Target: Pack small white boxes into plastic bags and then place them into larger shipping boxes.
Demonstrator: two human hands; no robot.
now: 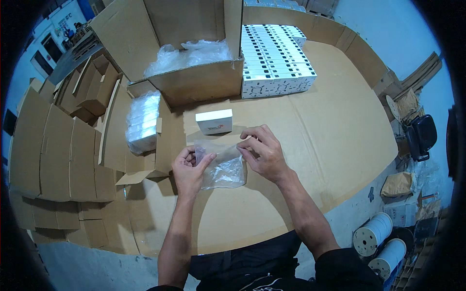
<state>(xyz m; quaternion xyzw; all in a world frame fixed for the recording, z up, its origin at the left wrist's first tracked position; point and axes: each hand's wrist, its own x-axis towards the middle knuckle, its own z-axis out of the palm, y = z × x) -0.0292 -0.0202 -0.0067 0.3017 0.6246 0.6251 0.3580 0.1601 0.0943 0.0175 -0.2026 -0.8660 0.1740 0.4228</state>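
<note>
Between my two hands a clear plastic bag [224,170] hangs over the cardboard-covered table [310,160]. My left hand [189,169] pinches the bag's left side between thumb and fingers. At its upper right corner my right hand [264,153] grips the edge with thumb and fingertips. The bag looks flat, with wrinkles and glare in its lower part. Just beyond it a small white box [214,121] with a red mark stands on the table, apart from both hands.
An open carton [199,82] with bubble wrap [191,56] stands at the back. Left of my hands, a smaller open carton [165,140] holds wrapped white packs [143,123]. Stacked white boxes [279,82] sit behind right. Brown cartons [56,145] line the left; cable spools [373,234] stand lower right.
</note>
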